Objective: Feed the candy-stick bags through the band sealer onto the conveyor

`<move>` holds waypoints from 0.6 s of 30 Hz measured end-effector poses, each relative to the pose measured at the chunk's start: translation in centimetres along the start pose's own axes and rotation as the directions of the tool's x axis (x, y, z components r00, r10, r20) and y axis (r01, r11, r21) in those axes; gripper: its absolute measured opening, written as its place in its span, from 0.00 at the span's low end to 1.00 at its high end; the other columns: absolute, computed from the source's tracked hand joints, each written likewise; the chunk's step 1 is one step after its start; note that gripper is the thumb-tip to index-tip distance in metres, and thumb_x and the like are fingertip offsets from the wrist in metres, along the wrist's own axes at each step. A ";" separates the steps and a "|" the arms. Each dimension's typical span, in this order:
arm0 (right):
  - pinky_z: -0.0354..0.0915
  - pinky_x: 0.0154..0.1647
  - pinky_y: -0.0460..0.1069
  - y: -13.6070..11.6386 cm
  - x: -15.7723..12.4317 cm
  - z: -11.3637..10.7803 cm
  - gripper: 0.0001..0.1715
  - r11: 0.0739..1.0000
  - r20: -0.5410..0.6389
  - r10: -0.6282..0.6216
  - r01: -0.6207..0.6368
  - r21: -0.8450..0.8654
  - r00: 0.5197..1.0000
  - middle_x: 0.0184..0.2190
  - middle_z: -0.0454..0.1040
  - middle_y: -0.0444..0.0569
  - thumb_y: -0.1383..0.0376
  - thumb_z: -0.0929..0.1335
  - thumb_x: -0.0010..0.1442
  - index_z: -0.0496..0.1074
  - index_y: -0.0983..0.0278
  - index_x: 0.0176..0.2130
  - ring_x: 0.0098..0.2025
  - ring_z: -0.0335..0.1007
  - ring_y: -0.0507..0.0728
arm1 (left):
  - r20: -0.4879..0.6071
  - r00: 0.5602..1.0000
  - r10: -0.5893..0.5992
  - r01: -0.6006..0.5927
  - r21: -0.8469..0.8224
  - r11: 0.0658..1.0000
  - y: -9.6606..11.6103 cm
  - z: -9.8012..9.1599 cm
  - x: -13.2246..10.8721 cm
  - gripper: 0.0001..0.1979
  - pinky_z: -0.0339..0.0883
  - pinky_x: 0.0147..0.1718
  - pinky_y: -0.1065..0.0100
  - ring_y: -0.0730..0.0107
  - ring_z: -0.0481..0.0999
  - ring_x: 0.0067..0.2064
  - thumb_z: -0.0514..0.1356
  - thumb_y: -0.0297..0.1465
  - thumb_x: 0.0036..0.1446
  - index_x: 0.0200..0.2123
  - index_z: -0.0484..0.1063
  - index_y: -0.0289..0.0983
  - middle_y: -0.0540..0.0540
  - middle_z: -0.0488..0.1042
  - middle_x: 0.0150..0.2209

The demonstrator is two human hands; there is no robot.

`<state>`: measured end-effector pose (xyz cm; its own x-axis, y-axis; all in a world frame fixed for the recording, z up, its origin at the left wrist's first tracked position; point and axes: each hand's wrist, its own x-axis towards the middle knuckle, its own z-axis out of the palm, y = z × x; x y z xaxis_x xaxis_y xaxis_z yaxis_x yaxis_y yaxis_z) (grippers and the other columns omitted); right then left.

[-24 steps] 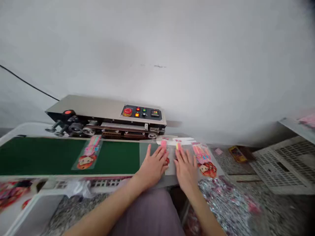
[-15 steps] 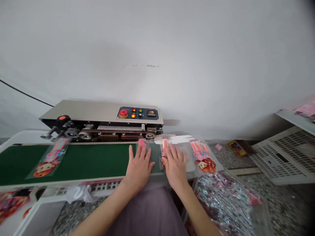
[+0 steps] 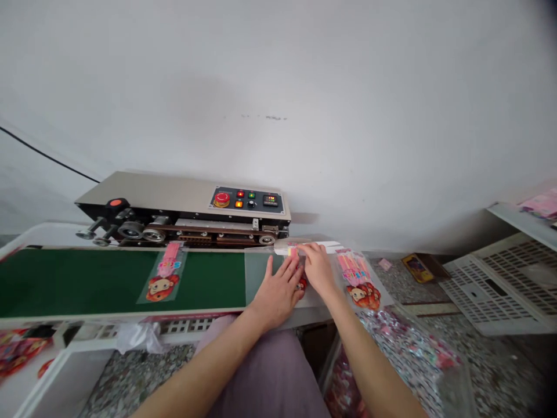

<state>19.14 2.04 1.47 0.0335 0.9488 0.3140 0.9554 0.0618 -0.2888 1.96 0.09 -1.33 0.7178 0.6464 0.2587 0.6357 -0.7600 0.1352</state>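
Note:
My left hand [image 3: 281, 290] lies with its fingers outstretched on a clear packet [image 3: 293, 252] with a pink and yellow top, at the right end of the green belt. The fingers hide most of the packet's printed figure. At that packet's upper edge, my right hand [image 3: 319, 268] has its thumb and fingers pinched together. Further left on the belt [image 3: 100, 284] lies another clear packet [image 3: 163, 278], with pink sticks and a red-haired cartoon figure. Just right of my right hand is a stack of similar packets [image 3: 359, 278].
Behind the belt stands a sealing machine [image 3: 183, 203] with rollers and a lit control panel [image 3: 248, 200]. A large clear bag [image 3: 409, 354] of shiny packets is below right. A white crate [image 3: 500, 284] and a small box [image 3: 422, 268] are on the floor to the right.
One packet has slid left along the belt from under my left hand; the packet formerly at far left is out of view. My left hand moved right, and my right hand closed at the packet's top.

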 end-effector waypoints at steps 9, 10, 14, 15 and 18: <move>0.63 0.52 0.52 0.3 1.3 0.1 0.31 1.000 -0.001 -0.012 0.012 0.015 1.000 0.46 0.76 0.51 0.79 0.58 0.54 0.78 0.60 0.48 0.49 0.67 0.58 | -0.017 0.999 -0.031 0.030 -0.046 0.998 0.3 0.2 -0.1 0.28 0.38 0.66 0.31 0.54 0.47 0.73 0.40 0.42 0.73 0.70 0.53 0.36 0.39 0.51 0.72; 0.63 0.55 0.53 1.0 0.4 -0.6 0.33 1.000 -0.021 -0.021 0.021 -0.001 1.000 0.49 0.75 0.52 0.78 0.58 0.55 0.76 0.61 0.53 0.52 0.67 0.59 | -0.019 0.999 -0.038 0.037 -0.045 0.998 0.2 0.2 -0.1 0.28 0.38 0.66 0.31 0.53 0.48 0.73 0.40 0.42 0.73 0.70 0.54 0.37 0.39 0.52 0.72; 0.58 0.62 0.60 5.9 -4.6 -2.7 0.27 0.966 -0.217 0.034 -0.087 -0.242 0.976 0.56 0.74 0.55 0.70 0.58 0.65 0.72 0.63 0.59 0.60 0.63 0.64 | -0.030 0.998 -0.059 0.058 -0.033 0.998 -0.2 0.2 -0.7 0.28 0.40 0.66 0.30 0.53 0.49 0.73 0.41 0.41 0.73 0.69 0.56 0.38 0.40 0.52 0.72; 0.56 0.63 0.62 7.1 -5.9 -2.8 0.25 0.937 -0.269 0.079 -0.164 -0.309 0.960 0.57 0.73 0.56 0.66 0.59 0.68 0.73 0.62 0.58 0.62 0.61 0.66 | -0.031 0.998 -0.061 0.060 -0.029 0.998 -0.4 0.1 -0.9 0.27 0.40 0.65 0.29 0.52 0.49 0.73 0.41 0.41 0.73 0.69 0.56 0.38 0.40 0.53 0.72; 0.58 0.62 0.64 8.8 -8.6 -2.5 0.27 0.882 -0.223 0.143 -0.226 -0.412 0.964 0.64 0.67 0.56 0.57 0.57 0.71 0.70 0.61 0.62 0.65 0.58 0.68 | -0.030 0.997 -0.074 0.074 -0.009 0.997 -1.3 -0.4 -1.8 0.26 0.39 0.65 0.28 0.50 0.51 0.72 0.43 0.41 0.73 0.69 0.58 0.39 0.40 0.56 0.71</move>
<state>28.00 -6.32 -1.50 0.2344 0.8550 0.4627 0.9565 -0.2878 0.0472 -0.23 -0.10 -1.56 0.6596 0.6988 0.2767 0.6846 -0.7106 0.1626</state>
